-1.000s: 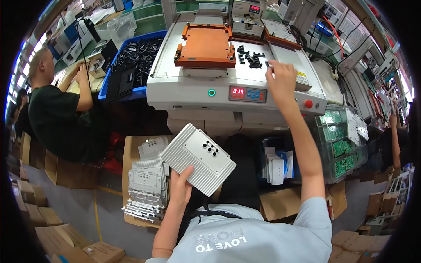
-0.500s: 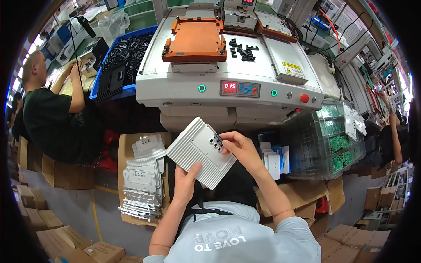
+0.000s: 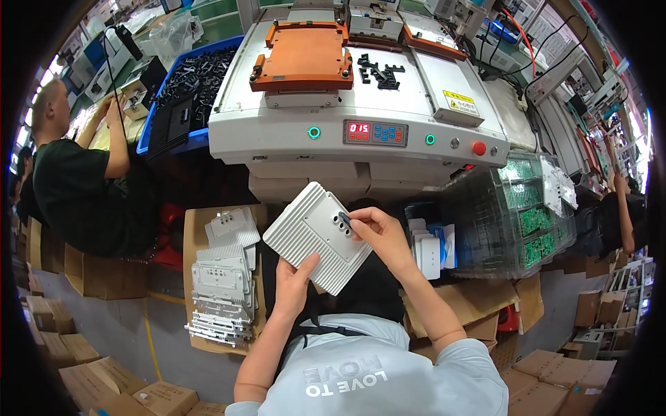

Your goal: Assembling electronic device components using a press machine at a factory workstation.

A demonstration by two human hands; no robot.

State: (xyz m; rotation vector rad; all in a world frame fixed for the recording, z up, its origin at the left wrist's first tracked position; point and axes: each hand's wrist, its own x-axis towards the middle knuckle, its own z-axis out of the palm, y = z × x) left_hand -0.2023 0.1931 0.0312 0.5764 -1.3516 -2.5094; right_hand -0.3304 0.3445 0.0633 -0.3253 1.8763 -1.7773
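A white finned metal housing plate (image 3: 300, 233) is held tilted in front of my body, its ribs and flat centre panel facing up. My left hand (image 3: 293, 283) grips its near-left edge, with the thumb lying over the ribs. Between thumb and fingertips, my right hand (image 3: 383, 239) pinches a small dark piece (image 3: 345, 218) at the group of round dark holes (image 3: 343, 225) in the panel. Whether the piece touches the holes or sits in one is too small to tell. The undersides of both hands' grips are hidden.
Similar white plates (image 3: 220, 277) are stacked in a cardboard box (image 3: 198, 232) at left. Ahead stands a white machine (image 3: 277, 132) with an orange fixture (image 3: 305, 55) and loose black parts (image 3: 380, 73). A blue bin (image 3: 201, 139) holds black parts. Clear trays with green boards (image 3: 534, 220) stand right.
The dark piece in my right fingers has shifted slightly and now lies lower against the holes. My left hand keeps its grip on the plate. The whole view has moved a little.
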